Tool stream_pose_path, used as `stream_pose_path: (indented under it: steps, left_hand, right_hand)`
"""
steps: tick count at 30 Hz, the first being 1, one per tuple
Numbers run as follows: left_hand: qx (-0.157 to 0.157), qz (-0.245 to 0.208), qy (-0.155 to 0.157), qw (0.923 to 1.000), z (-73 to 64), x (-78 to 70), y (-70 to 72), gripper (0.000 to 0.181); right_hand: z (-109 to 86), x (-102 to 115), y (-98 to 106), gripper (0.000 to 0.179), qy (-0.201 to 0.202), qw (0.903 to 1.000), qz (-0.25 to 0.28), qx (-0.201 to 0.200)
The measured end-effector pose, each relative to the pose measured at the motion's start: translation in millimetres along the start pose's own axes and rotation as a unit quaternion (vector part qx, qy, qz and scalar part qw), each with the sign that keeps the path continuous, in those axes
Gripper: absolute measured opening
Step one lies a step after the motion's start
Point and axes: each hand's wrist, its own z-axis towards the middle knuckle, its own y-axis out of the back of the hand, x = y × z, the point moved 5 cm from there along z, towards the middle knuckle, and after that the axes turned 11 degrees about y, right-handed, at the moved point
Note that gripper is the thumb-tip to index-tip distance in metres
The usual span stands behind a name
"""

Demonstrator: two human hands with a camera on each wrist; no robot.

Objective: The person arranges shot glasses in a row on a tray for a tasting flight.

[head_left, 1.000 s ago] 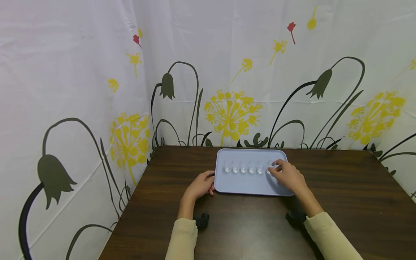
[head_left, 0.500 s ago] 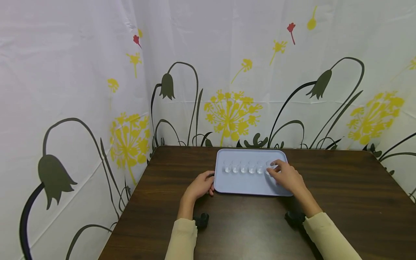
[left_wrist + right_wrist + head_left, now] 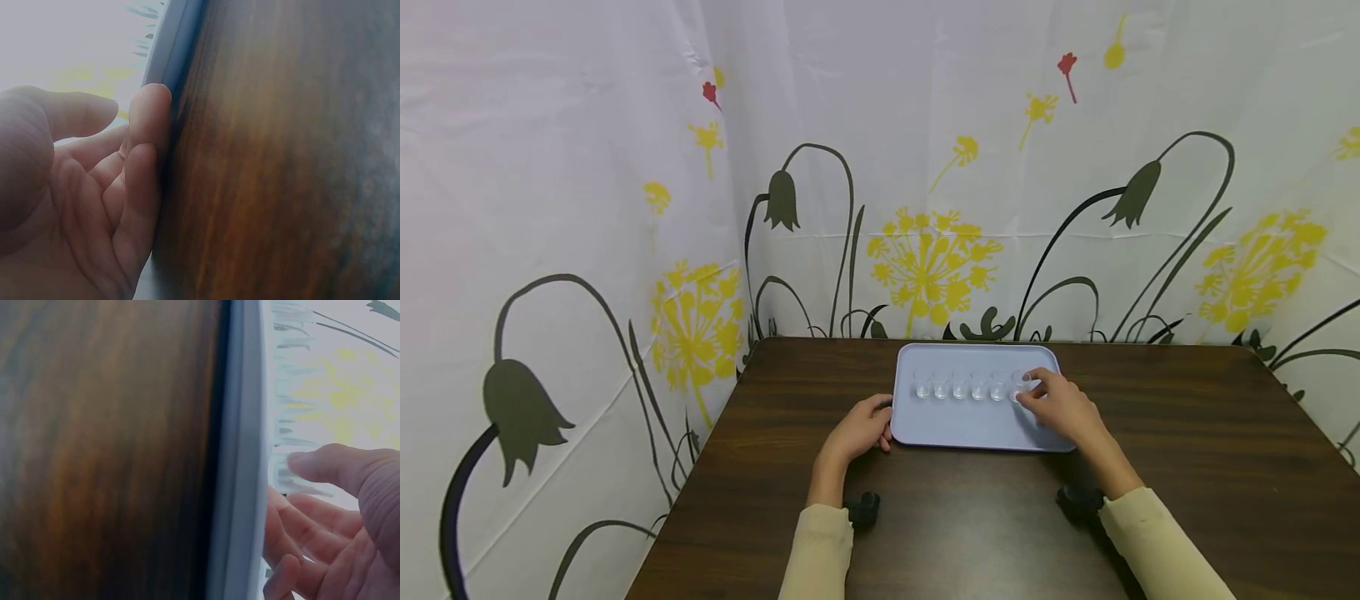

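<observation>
A pale blue tray (image 3: 955,430) lies on the table with several small clear shot glasses (image 3: 959,388) upright in a row across it. At the right end of the row, my right hand (image 3: 1066,410) pinches the last shot glass (image 3: 1017,387) between thumb and fingers. In the right wrist view the thumb (image 3: 325,464) reaches to that row past the tray's side. My left hand (image 3: 859,428) rests at the tray's left edge, its fingers (image 3: 149,119) touching the rim and loosely bent, the thumb held apart.
The dark wooden table (image 3: 970,525) extends around the tray on all sides. A white curtain (image 3: 925,108) printed with flowers hangs right behind the table's far edge. Black wrist cameras (image 3: 863,508) sit under both forearms.
The right hand has shifted the end shot glass slightly left, closer to the row. My left hand stays at the tray's edge. The head view has turned a little.
</observation>
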Motion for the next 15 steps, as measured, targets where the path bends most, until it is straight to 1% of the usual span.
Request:
stream_pose_path:
  steps: [4,7,11,13,15]
  left_hand:
    - [0.004,-0.006,-0.005,1.0000,1.1,-0.1,-0.4,0.048]
    - [0.007,-0.004,-0.006,1.0000,0.6,1.4,2.9,0.048]
    - [0.018,-0.001,-0.004,0.9998,-3.4,5.0,9.5,0.049]
    - [0.024,0.005,-0.003,0.9997,-7.2,6.8,14.3,0.049]
    - [0.020,0.017,-0.001,0.9997,-11.7,8.0,20.3,0.049]
  right_hand:
    - [-1.7,-3.3,5.1,0.049,-0.002,0.9999,0.003,0.010]
    - [-0.2,-4.1,9.0,0.048,-0.005,0.9999,0.006,0.015]
    - [3.0,-2.4,14.3,0.045,-0.009,0.9999,0.003,0.013]
    - [4.6,0.9,17.7,0.045,-0.001,0.9999,0.006,0.008]
    - [6.0,4.9,22.4,0.045,0.012,0.9999,0.010,-0.002]
